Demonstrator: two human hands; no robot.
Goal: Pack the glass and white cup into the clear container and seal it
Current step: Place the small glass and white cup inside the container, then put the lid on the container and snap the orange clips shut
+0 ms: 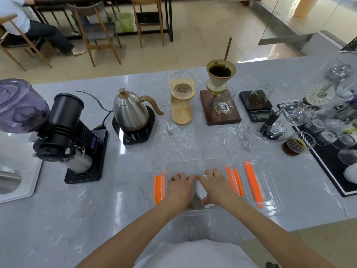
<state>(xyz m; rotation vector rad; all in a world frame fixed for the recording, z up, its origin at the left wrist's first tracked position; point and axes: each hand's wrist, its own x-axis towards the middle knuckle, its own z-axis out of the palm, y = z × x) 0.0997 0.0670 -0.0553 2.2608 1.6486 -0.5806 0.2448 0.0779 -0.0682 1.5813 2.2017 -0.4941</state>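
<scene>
The clear container (193, 164) with orange clips stands near the table's front edge, its top uncovered. Both hands reach down inside it. My right hand (216, 187) is wrapped around the white cup (200, 189), which lies low in the container. My left hand (180, 188) rests right beside the cup with fingers curled; whether it grips the glass underneath is hidden. The glass itself does not show clearly. The clear lid (257, 182), with orange clips of its own, lies flat on the table just right of the container.
Behind stand a black grinder (63, 128), a steel kettle (131, 113) on its base, two drippers (181, 97), a scale (257, 108) and a black tray (328, 161) crowded with glassware at the right. A sink (13, 182) is at the left.
</scene>
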